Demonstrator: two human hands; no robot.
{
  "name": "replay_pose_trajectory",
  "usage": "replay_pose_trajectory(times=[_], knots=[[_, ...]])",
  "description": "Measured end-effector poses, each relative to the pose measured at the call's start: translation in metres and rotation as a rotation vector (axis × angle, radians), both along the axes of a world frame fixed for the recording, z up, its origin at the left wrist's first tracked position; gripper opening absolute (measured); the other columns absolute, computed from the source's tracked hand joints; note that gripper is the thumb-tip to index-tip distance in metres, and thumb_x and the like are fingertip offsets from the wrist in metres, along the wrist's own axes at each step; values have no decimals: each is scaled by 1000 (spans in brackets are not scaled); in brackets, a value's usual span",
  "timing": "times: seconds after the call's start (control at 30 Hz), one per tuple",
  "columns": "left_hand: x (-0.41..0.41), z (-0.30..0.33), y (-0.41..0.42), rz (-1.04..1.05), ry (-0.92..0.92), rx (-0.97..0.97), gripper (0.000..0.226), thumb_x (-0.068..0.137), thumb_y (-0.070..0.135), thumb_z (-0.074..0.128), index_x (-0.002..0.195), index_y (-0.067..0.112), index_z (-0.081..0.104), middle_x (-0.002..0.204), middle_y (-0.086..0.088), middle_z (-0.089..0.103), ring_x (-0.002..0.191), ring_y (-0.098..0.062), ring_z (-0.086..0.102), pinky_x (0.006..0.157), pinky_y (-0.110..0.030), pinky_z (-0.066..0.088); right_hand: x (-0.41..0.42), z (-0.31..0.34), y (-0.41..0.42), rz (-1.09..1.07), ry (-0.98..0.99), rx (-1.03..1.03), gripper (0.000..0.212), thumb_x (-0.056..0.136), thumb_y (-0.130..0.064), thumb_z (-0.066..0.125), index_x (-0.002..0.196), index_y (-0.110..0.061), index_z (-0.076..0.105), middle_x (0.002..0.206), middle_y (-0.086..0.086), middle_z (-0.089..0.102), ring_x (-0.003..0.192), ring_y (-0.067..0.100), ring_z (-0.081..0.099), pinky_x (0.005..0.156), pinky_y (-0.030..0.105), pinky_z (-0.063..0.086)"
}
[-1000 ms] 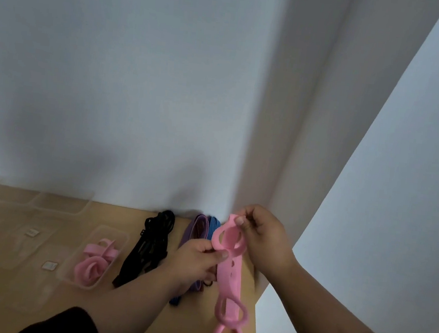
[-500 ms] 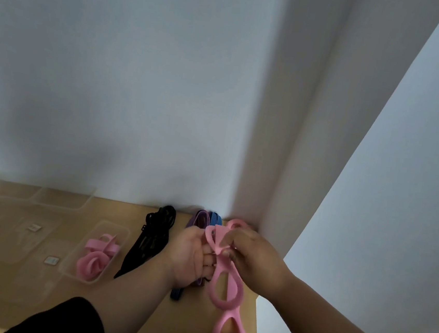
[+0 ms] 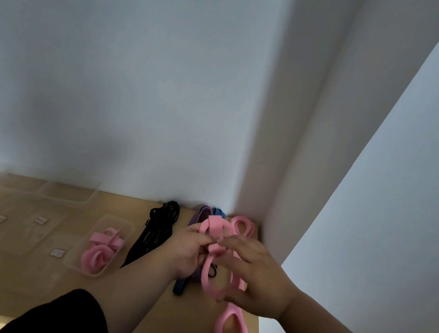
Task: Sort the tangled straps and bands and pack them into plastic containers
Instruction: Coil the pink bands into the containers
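Observation:
A long pink band of linked loops is folded over between my hands at the table's right end. My left hand pinches the folded top part. My right hand curls round the lower loops, thumb under the band. Its bottom loop lies on the table and another loop shows behind near the wall. Under the hands lie a purple strap and a blue striped strap. A black strap bundle lies to the left. A clear container holds rolled pink bands.
Several empty clear containers and lids with small labels sit on the wooden table at left. A white wall stands right behind, with a corner pillar at right. The table's right edge runs just beside my right hand.
The hands have come lower and folded the pink band further; its top loop now bends over between the fingers and the bottom loop has settled on the table.

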State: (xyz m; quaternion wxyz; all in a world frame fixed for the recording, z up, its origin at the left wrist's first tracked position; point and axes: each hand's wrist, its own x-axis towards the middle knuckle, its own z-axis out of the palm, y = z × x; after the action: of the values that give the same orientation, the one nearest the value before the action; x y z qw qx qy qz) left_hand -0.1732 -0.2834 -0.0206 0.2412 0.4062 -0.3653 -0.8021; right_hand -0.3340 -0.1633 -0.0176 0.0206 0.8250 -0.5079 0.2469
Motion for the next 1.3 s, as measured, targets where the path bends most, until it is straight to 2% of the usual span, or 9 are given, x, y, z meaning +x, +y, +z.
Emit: replay_pose_trajectory(times=[0.1, 0.2, 0.3, 0.43, 0.53, 0.87, 1.07, 1.17, 1.3], knots=[[2, -1, -5, 35, -49, 31, 31, 89, -11, 56, 113, 1, 70, 102, -27, 71, 79, -34, 69, 69, -39, 59, 0, -6, 5, -9, 99, 43, 65, 75, -70, 69, 127, -31, 59, 156, -3, 39, 146, 22, 33, 113, 38, 32], [4, -2, -5, 30, -51, 48, 31, 88, -12, 56, 111, 1, 71, 103, -29, 71, 79, -34, 68, 73, -42, 57, 2, -9, 3, 10, 98, -11, 40, 82, -49, 70, 117, -30, 64, 154, 0, 42, 142, 24, 40, 106, 40, 41], [5, -2, 2, 8, -20, 33, 29, 87, -15, 54, 107, -1, 71, 93, -26, 71, 74, -32, 69, 70, -40, 58, 4, -7, 0, 22, -22, -113, 12, 95, -29, 66, 104, -21, 70, 135, -1, 60, 123, 20, 57, 92, 37, 51], [9, -4, 10, -47, -13, -27, 28, 90, -17, 49, 110, -8, 66, 99, -27, 70, 78, -32, 71, 67, -39, 62, 6, -1, -2, -97, -303, 54, 20, 95, -27, 66, 114, -34, 70, 122, -24, 62, 117, -6, 53, 99, 14, 41], [8, -4, 18, -106, -15, -44, 30, 91, -8, 60, 120, -4, 63, 113, -29, 69, 90, -39, 71, 72, -43, 63, 7, 2, -5, -313, -514, 144, 21, 94, -39, 63, 109, -31, 74, 111, -21, 60, 109, -4, 52, 89, 6, 38], [23, -3, 25, -171, 98, -55, 38, 91, -11, 58, 125, 7, 63, 113, -22, 70, 93, -36, 72, 63, -34, 62, 25, 17, -11, -493, -1052, 449, 5, 95, -18, 67, 98, -21, 70, 89, 0, 73, 77, 24, 71, 63, 40, 62], [33, 0, 19, -155, 182, 124, 32, 95, -10, 44, 125, -9, 53, 112, -33, 65, 87, -43, 70, 57, -39, 62, 26, 21, -16, -525, -1107, 554, 6, 91, -16, 73, 96, -17, 74, 89, 6, 74, 83, 28, 73, 75, 44, 63], [35, 4, 20, -188, 252, 246, 41, 88, 12, 53, 124, -9, 59, 118, -33, 63, 93, -44, 69, 62, -41, 62, 28, 23, -16, -519, -1229, 559, 15, 90, -14, 73, 104, -18, 72, 93, 14, 73, 85, 35, 72, 72, 45, 63], [34, 2, 21, -180, 227, 152, 32, 87, 13, 61, 113, -4, 65, 111, -30, 67, 88, -39, 72, 59, -37, 61, 32, 24, -14, -493, -1360, 587, 12, 95, -11, 67, 104, -14, 73, 96, 15, 73, 82, 29, 73, 69, 44, 63]])
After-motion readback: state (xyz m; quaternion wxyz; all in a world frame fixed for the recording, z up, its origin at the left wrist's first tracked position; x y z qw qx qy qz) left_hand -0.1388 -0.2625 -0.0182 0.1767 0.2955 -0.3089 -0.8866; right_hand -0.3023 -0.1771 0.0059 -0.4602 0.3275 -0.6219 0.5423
